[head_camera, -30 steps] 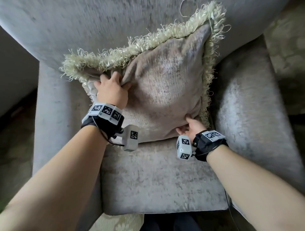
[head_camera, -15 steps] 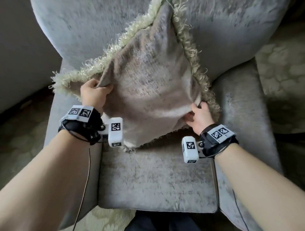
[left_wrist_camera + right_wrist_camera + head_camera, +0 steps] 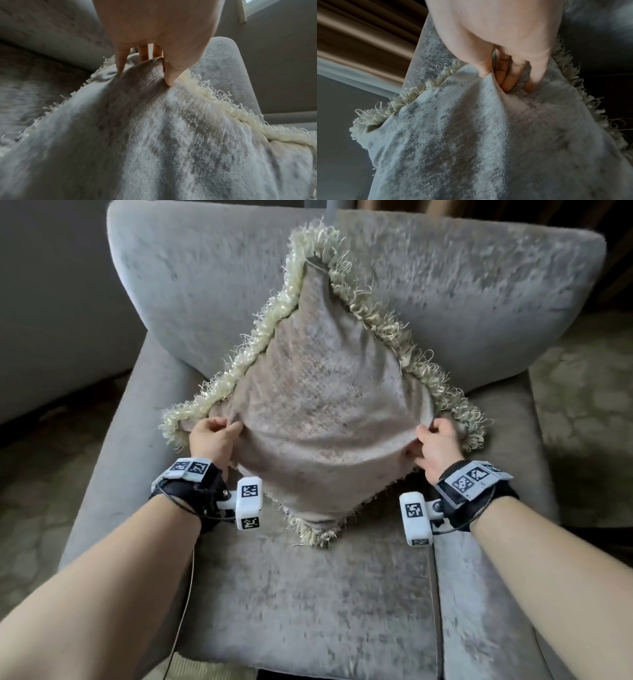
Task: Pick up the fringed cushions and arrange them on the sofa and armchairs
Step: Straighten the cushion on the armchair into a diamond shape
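A beige fringed cushion (image 3: 322, 419) stands on one corner like a diamond on the grey armchair (image 3: 308, 594), its top corner leaning against the backrest. My left hand (image 3: 212, 436) pinches the fabric near the cushion's left corner. My right hand (image 3: 435, 443) grips the fabric near its right corner. In the left wrist view, thumb and fingers (image 3: 123, 60) bunch a fold of the cushion (image 3: 171, 142). In the right wrist view, the fingers (image 3: 510, 78) dig into the cushion (image 3: 462, 142) beside its cream fringe.
The armchair's backrest (image 3: 462, 289) rises behind the cushion, with padded arms on both sides. Patterned carpet (image 3: 582, 405) lies to the right and left. A brown curtain (image 3: 359, 40) hangs behind the chair. A thin cable (image 3: 185, 604) trails from my left wrist.
The cushion has turned from lying almost square to standing on its corner, centred against the backrest. Both hands shifted to its left and right corners. The view moved back and up.
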